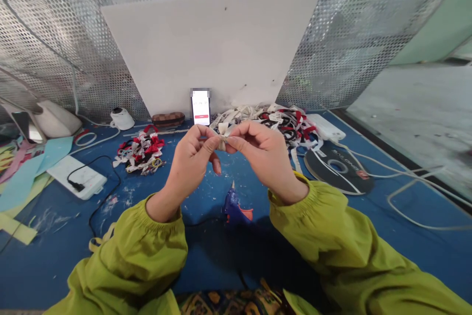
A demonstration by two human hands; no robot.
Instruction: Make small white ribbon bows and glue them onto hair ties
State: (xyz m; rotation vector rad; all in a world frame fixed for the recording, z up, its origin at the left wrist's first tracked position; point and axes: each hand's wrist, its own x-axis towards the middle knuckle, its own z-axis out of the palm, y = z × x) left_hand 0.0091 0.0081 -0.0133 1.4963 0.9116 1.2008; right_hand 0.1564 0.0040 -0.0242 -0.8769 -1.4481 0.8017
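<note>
Between my two hands, above the middle of the blue table, is a small cream ribbon bow (223,129). My left hand (195,157) pinches its left side between thumb and forefinger. From the other side my right hand (260,150) pinches it the same way, and the fingertips nearly meet. Part of the bow is hidden behind my fingers. Below my hands a blue glue gun (233,205) with an orange trigger rests on the table, its nozzle pointing away from me. My sleeves are yellow-green.
Left of my hands lies a pile of red, white and black bows (142,150). A tangle of ribbons and bands (291,123) sits behind my right hand. A lit phone (201,107) leans on a white board (214,49). A black disc (337,167) and loose cables (405,175) lie right.
</note>
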